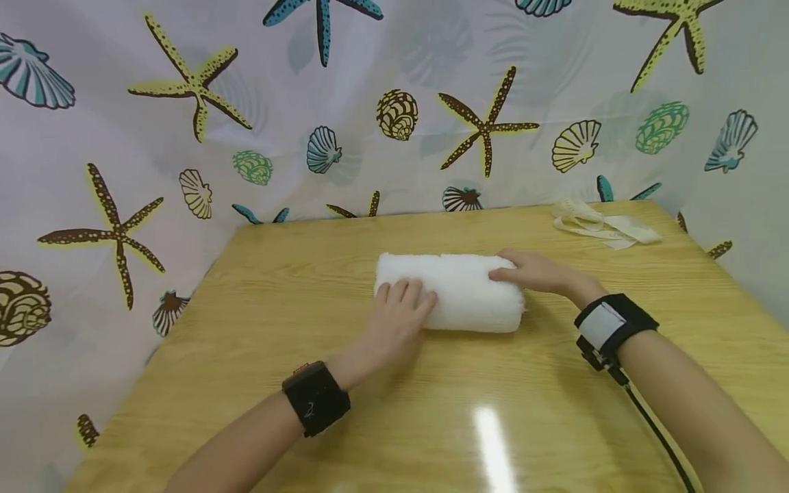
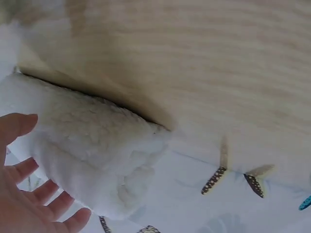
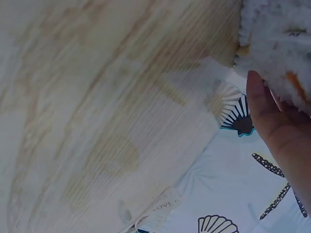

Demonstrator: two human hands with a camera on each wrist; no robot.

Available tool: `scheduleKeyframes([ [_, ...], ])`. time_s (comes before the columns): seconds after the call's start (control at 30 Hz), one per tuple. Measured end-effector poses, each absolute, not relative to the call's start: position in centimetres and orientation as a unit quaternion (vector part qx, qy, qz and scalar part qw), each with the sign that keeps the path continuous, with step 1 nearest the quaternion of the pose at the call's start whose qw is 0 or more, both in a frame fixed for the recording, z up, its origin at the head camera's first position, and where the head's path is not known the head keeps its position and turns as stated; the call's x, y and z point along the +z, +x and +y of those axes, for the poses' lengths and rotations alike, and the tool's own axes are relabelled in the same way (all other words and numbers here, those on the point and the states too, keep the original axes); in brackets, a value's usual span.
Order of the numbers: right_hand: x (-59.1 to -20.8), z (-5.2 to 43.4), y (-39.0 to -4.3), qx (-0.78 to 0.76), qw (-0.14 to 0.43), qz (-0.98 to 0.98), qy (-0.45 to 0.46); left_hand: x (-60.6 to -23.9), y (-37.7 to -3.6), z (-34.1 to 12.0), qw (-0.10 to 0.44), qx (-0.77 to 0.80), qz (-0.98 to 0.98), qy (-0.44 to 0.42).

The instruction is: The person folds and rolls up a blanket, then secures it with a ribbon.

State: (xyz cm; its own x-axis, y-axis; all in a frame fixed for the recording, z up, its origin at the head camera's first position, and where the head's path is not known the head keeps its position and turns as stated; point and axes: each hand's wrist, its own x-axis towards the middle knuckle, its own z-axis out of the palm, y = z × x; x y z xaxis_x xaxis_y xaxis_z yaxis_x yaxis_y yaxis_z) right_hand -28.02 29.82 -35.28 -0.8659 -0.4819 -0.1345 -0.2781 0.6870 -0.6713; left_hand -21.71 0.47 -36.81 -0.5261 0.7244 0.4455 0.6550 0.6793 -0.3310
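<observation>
A fluffy white cloth roll (image 1: 471, 294), like rolled fleece, lies lengthwise across the wooden table. My left hand (image 1: 394, 325) holds its left part from the front, fingertips bent over the upper side. In the left wrist view the thumb is spread apart from the fingers against the fleecy roll (image 2: 97, 141). Around the upper right end, my right hand (image 1: 539, 272) grips with its thumb on the front; its other fingers are mostly hidden behind. Close up, the right wrist view shows the roll's end (image 3: 277, 53) with an orange-brown patch and the right hand (image 3: 286, 126) beside it.
A pale ribbon (image 1: 607, 224) lies loosely bundled at the table's back right corner; lettering shows on it in the right wrist view. A white sheet (image 1: 370, 68) printed with starfish and shells hangs behind the wooden table (image 1: 296, 294). A black cable (image 1: 659, 431) runs from the right wristband.
</observation>
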Motion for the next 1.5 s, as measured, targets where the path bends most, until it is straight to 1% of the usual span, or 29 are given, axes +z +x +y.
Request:
scheduleKeyframes([
  [0.07, -35.3, 29.5, -27.6, -0.337, 0.165, 0.905, -0.202, -37.1, -23.1, 0.3, 0.295, 0.056, -0.874, -0.381],
  [0.13, -35.2, 29.2, -26.9, -0.340, 0.183, 0.902, -0.195, -37.0, -24.4, 0.1, 0.280, 0.046, -0.886, -0.367],
  [0.23, -34.9, 28.3, -25.8, -0.326, 0.190, 0.906, -0.193, -36.5, -25.8, 0.1, 0.212, 0.022, -0.915, -0.343],
  [0.4, -34.5, 26.3, -24.4, -0.298, 0.176, 0.921, -0.181, -35.6, -27.4, 0.7, 0.061, -0.028, -0.962, -0.265],
  [0.47, -34.5, 25.7, -24.1, -0.299, 0.168, 0.923, -0.172, -35.5, -28.0, 0.8, 0.000, -0.072, -0.968, -0.239],
  [0.57, -34.8, 25.1, -23.8, -0.320, 0.173, 0.919, -0.151, -35.8, -28.4, 0.8, -0.066, -0.163, -0.961, -0.212],
  [0.63, -35.1, 25.0, -23.6, -0.346, 0.182, 0.911, -0.132, -36.0, -28.3, 0.7, -0.090, -0.221, -0.951, -0.197],
  [0.7, -35.4, 24.9, -23.5, -0.377, 0.195, 0.899, -0.110, -36.0, -28.0, 0.5, -0.104, -0.266, -0.941, -0.180],
  [0.83, -35.7, 25.1, -23.6, -0.425, 0.219, 0.874, -0.085, -35.7, -27.3, 0.6, -0.102, -0.321, -0.928, -0.161],
  [1.03, -35.7, 24.9, -23.3, -0.460, 0.232, 0.854, -0.077, -35.2, -26.5, 1.4, -0.121, -0.358, -0.910, -0.170],
  [1.23, -35.6, 23.4, -22.1, -0.510, 0.261, 0.816, -0.077, -34.9, -26.4, 2.3, -0.105, -0.358, -0.915, -0.155],
  [1.33, -35.8, 22.7, -22.0, -0.512, 0.259, 0.817, -0.060, -35.1, -26.6, 2.4, -0.100, -0.362, -0.915, -0.150],
  [1.5, -35.3, 22.3, -22.2, -0.481, 0.247, 0.840, -0.047, -35.8, -27.2, 2.3, -0.109, -0.364, -0.914, -0.142],
])
